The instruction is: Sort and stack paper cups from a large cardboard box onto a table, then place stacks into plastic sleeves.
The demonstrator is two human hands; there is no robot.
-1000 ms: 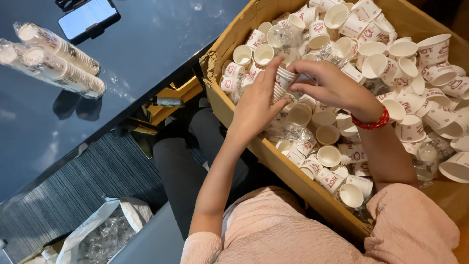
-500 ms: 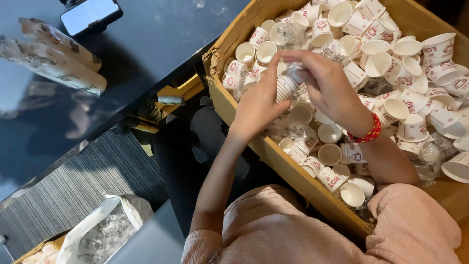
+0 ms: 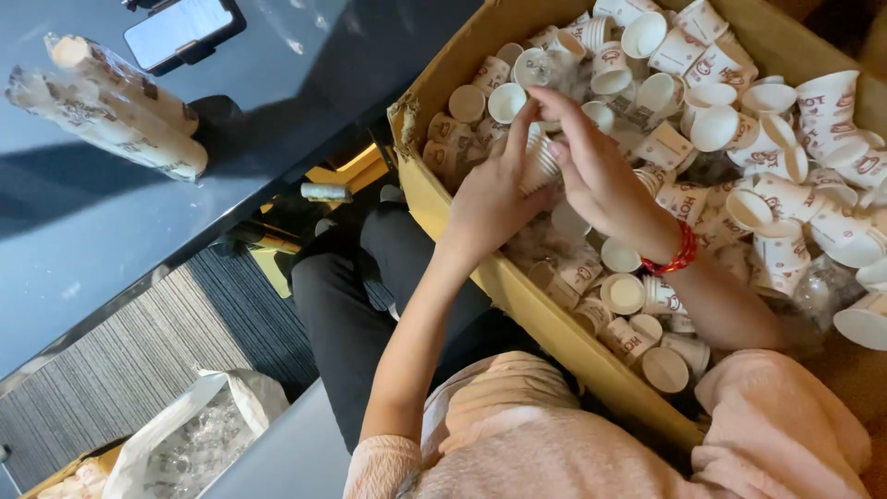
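A large cardboard box (image 3: 459,217) rests on my lap, filled with several small white paper cups with red print. My left hand (image 3: 488,201) and my right hand (image 3: 596,171) meet over the box's left part. Together they grip a short stack of nested paper cups (image 3: 539,159), which lies tilted between the fingers. My right wrist wears a red bead bracelet (image 3: 677,254). Loose cups lie all around both hands, some upright, some on their sides.
A dark glossy table (image 3: 111,249) lies to the left with wrapped sleeves of stacked cups (image 3: 111,115) and a phone (image 3: 183,30) on it. A plastic bag (image 3: 189,434) sits on the striped floor at lower left. My dark-trousered legs are under the box.
Both hands stay over the box with the cup stack between them. The view has shifted slightly and the hands have drawn closer together around the stack.
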